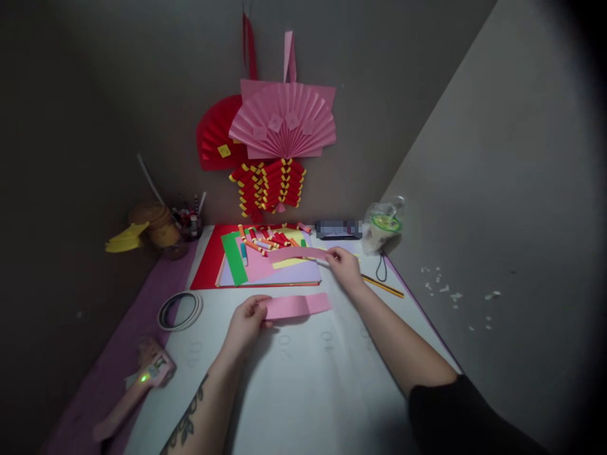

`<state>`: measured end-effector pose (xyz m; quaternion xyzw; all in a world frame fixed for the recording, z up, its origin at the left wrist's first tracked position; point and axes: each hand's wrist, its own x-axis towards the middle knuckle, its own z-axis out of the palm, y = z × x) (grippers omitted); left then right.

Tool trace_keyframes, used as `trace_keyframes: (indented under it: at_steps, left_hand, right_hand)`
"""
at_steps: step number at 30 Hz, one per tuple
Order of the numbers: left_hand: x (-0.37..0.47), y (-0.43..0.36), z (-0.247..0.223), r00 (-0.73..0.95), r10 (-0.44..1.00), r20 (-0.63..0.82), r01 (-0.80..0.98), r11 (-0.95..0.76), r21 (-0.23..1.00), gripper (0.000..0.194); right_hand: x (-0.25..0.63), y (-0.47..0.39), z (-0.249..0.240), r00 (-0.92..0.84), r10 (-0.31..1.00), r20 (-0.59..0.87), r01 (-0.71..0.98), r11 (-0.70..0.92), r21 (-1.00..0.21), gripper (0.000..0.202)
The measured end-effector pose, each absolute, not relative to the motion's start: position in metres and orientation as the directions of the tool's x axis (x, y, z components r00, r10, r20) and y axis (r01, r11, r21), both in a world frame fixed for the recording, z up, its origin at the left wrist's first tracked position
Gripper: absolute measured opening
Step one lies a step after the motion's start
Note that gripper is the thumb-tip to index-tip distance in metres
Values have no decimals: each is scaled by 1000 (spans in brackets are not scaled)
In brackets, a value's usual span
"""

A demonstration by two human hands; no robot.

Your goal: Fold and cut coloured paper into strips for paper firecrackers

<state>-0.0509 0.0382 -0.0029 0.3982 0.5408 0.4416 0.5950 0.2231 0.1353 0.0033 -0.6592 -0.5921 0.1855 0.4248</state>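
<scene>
My left hand pinches the left end of a pink paper strip, which extends to the right above the white table covering. Farther back, my right hand grips the right end of another, narrower pink strip. That strip reaches left over a stack of coloured paper. Several small red and orange paper rolls lie on the stack, along with a teal one at its left. A yellow-and-black pencil rests just right of my right hand.
At left are rolls of tape and a pink glue gun with a green light. A pen holder, a phone and a bagged cup stand at the back. Paper fans with firecracker strings hang on the wall.
</scene>
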Motion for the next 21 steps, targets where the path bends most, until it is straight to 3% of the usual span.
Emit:
trace_keyframes:
  at_steps: [4,8,11,15,21]
  left_hand:
    - [-33,26,-3,113,914,-390,-147,404,903,38]
    - [-27,25,-1,124,903,-412,-217,430,877,51]
    - [-29,28,0,134,883,-449,-253,469,846,50]
    - [-33,30,0,144,859,-492,-282,512,811,42]
    - [-39,34,-3,150,846,-512,-300,532,792,25]
  right_hand:
    - [236,90,25,273,904,329,419,196,-886,20]
    - [245,47,33,260,965,43,115,13,-993,21]
    - [246,24,21,161,967,-199,-11,-200,-980,22]
    - [246,11,-5,95,927,-363,-1,-364,-931,22]
    - [253,14,-21,119,927,-355,133,-369,-920,18]
